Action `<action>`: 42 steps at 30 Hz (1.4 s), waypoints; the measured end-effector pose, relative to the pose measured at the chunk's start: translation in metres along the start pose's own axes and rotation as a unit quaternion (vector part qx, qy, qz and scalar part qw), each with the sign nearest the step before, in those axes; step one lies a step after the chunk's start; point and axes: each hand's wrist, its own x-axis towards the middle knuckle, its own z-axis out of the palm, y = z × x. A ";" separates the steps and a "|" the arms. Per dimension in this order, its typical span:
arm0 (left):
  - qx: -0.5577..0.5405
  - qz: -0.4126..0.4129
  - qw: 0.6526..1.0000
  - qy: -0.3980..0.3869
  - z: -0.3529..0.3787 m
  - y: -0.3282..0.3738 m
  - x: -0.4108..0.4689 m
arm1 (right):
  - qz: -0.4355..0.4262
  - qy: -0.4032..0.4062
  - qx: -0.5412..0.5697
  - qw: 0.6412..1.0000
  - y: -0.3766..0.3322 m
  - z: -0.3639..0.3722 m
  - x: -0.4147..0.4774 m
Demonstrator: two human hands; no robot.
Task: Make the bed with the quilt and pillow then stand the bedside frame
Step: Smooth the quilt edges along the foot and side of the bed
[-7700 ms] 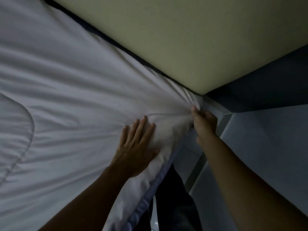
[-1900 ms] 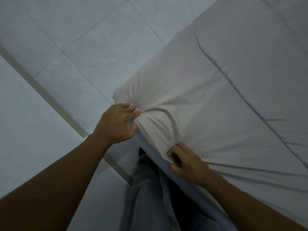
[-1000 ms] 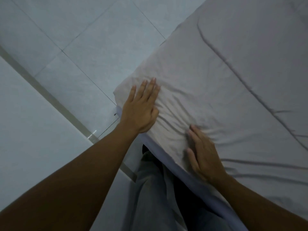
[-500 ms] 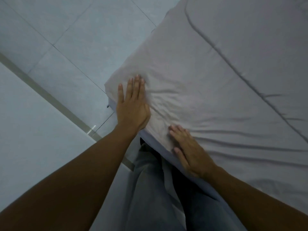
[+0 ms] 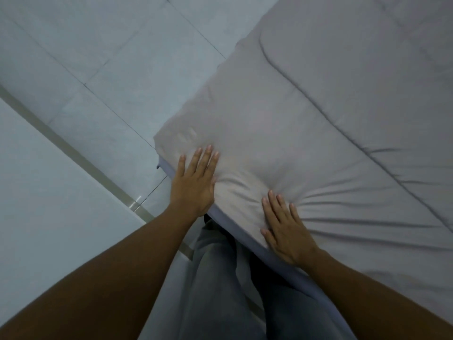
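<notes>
Head cam: L hand (image 5: 193,186), R hand (image 5: 288,230) flat on quilt (image 5: 318,114) corner, fingers (image 5: 207,159) straight, gripping nothing.

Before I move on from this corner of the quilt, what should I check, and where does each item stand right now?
1. The left hand lies flat on the quilt and holds nothing: ok.
2. The right hand lies flat near the quilt's near edge with its fingers straight: ok.
3. The quilt corner lies flat at the corner of the bed: ok.
4. Quilt surface smooth: not ok. The creases fan out from the right fingertips.
5. The pillow in place: cannot tell, it is not in view.
6. The bedside frame standing: cannot tell, it is not in view.
</notes>
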 end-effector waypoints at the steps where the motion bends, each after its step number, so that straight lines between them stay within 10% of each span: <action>1: 0.009 0.000 1.000 -0.026 -0.007 0.000 -0.004 | 0.000 -0.018 0.043 0.999 -0.001 -0.009 -0.002; 15: -0.193 -0.073 0.953 -0.224 -0.139 -0.010 -0.078 | 0.022 0.135 0.232 0.963 -0.043 -0.142 -0.004; 29: -0.298 -0.037 0.953 -0.042 -0.266 -0.105 -0.026 | 0.099 0.179 0.280 0.938 -0.098 -0.276 0.081; 42: -0.358 -0.008 0.933 -0.038 -0.351 -0.270 0.052 | 0.171 0.190 0.325 0.911 -0.223 -0.338 0.221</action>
